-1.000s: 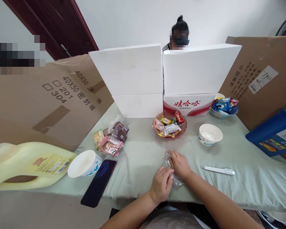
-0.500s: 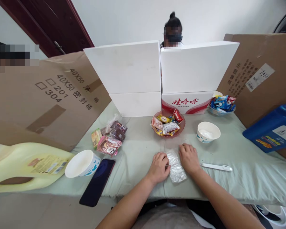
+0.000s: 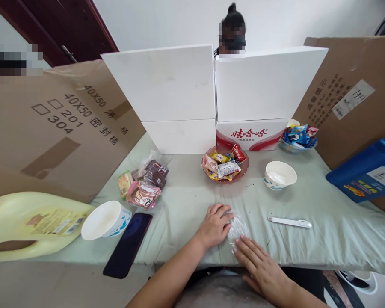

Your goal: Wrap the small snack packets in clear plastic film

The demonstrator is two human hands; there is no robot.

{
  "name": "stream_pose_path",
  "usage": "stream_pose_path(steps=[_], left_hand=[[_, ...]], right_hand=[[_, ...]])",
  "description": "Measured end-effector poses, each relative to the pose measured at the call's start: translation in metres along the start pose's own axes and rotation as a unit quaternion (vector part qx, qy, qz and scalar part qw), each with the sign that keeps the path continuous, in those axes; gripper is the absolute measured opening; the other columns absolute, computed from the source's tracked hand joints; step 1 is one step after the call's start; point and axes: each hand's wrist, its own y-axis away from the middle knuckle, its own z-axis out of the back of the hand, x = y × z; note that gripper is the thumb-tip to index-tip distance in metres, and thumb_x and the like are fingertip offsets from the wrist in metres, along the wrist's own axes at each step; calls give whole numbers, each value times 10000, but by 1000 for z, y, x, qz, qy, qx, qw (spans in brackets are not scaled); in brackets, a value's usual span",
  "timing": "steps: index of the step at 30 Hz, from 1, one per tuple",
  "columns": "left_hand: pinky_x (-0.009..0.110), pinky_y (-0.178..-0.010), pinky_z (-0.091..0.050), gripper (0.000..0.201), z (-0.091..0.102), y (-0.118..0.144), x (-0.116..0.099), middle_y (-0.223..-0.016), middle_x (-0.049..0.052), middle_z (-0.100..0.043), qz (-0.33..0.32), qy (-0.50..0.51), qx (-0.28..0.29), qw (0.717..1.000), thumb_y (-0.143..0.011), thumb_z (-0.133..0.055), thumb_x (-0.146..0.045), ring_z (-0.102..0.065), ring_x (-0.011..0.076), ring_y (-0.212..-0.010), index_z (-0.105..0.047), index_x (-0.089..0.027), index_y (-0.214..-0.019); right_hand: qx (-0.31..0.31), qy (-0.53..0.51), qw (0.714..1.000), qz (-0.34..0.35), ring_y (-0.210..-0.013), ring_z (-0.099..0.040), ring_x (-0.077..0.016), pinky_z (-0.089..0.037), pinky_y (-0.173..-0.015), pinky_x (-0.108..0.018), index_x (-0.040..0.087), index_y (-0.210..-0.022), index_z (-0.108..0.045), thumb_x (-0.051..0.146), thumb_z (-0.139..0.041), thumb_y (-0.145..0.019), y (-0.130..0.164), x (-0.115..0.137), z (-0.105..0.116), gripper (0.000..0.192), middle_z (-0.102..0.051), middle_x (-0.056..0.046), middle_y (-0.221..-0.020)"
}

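Note:
A crinkled clear plastic bag lies flat on the green cloth in front of me. My left hand rests on its left edge, fingers spread and lightly bent. Across its near right corner lies my right hand, palm down with the fingers stretched out; both hands cover parts of the bag. To the right is a white folding knife or peeler-like tool, touched by neither hand. Beyond the hands stands a pink glass bowl of wrapped snacks, with a white paper bowl to its right.
On the left are a phone, another paper bowl, packaged snacks and a yellow jug. White boxes stand at the back, a person behind them. At right are a blue jug and a snack bowl.
My right hand has moved from the bag's far right side down to its near corner, its fingers straightening. My left hand has spread its fingers over the bag's left edge.

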Motion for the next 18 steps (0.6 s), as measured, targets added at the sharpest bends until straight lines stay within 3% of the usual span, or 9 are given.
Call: stream_pose_path(steps=[4, 7, 13, 18], left_hand=[[495, -1054, -342, 350, -1, 1, 1, -1334, 67, -515, -5, -5, 8, 1000, -835, -620, -239, -382, 287, -1253, -642, -266, -1184], [497, -1061, -331, 362, -2, 2, 3, -1339, 55, -501, -19, 7, 18, 1000, -820, -648, -267, -364, 293, -1267, -645, -292, -1181], [500, -1073, -308, 351, -1, 1, 4, -1340, 57, -497, -17, 19, 31, 999, -815, -659, -292, -357, 302, -1281, -651, -298, -1165], [507, -1075, -296, 407, -1, 0, 5, -1352, 60, -495, -11, 34, 44, 998, -776, -619, -214, -360, 301, -1291, -629, -287, -1177]], right_hand=[[-52, -69, 994, -63, -1016, -565, -211, -418, -927, -390, 202, -1169, -585, 158, -481, -912, 0, 0, 4, 281, -657, -65, -1089], [-47, -141, 988, -49, -818, -539, -180, -431, -815, -372, 202, -988, -604, 125, -434, -918, -6, 5, 10, 200, -636, -37, -888], [-22, -227, 971, -72, -893, -574, -175, -448, -796, -307, 193, -1017, -568, 99, -375, -930, -29, -9, 27, 232, -632, -56, -940], [-11, -148, 980, -132, -782, -615, -154, -444, -669, -259, 215, -1104, -570, 141, -384, -953, -64, -40, 18, 250, -640, -33, -901]])
